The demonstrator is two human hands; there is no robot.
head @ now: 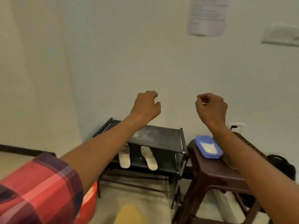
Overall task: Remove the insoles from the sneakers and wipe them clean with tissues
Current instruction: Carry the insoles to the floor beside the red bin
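Two pale insoles lie side by side on the middle shelf of a black shoe rack (pixel 163 139): the left insole (pixel 124 159) and the right insole (pixel 149 158), toes pointing toward me. My left hand (pixel 146 106) and my right hand (pixel 211 107) are both raised in front of the wall, well above the rack, with fingers curled loosely and nothing in them. A blue tray (pixel 198 141) holding white tissue (pixel 208 147) sits on a brown plastic stool (pixel 215 173) to the right of the rack. No sneakers are visible.
An orange-red bucket (pixel 89 202) stands at the lower left beside the rack. A yellow object (pixel 129 214) is on the floor in front. A dark bag (pixel 281 165) lies far right. A paper notice (pixel 208 15) hangs on the wall.
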